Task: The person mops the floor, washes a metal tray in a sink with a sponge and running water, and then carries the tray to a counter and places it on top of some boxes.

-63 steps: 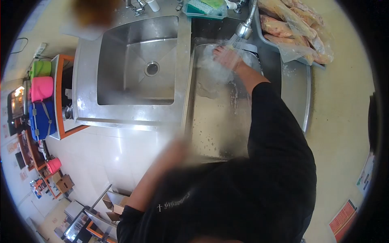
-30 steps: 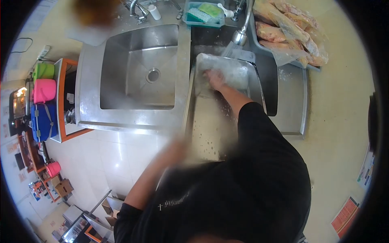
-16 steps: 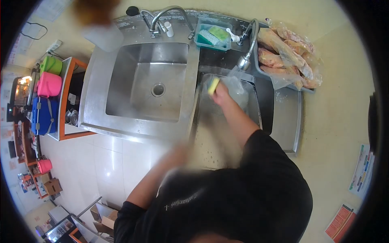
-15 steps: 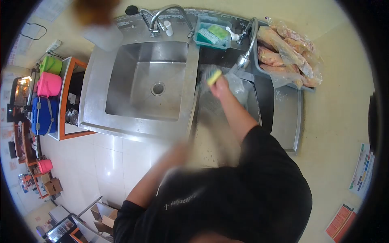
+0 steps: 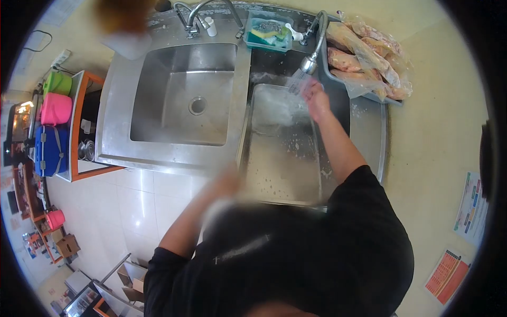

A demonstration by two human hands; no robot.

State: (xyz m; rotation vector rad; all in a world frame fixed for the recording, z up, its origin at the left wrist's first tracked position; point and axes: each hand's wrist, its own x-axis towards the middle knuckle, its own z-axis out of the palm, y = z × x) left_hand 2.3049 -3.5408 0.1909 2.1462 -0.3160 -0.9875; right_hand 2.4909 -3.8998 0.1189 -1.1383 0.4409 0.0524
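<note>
Tray (image 5: 282, 177): lay at the right basin (image 5: 338, 103), far end inside, near end toward the counter's (image 5: 169, 157) front edge. Held cloudy water (image 5: 274, 109) at the far end. Right hand (image 5: 317, 100): reached into the spray (image 5: 296, 83), just below the nozzle (image 5: 308, 64), by the tray's far right corner. Fingers blurred by water; couldn't tell whether spread, pressed together or pinching anything. Left hand (image 5: 226, 180): hung near the tray's near left corner, too blurred to tell contact or fingers. Sponge (image 5: 265, 35): sat in the plastic box (image 5: 266, 47), counter's back edge. Meat bags (image 5: 364, 58): lay heaped in the grey bin (image 5: 326, 77), back right corner.
</note>
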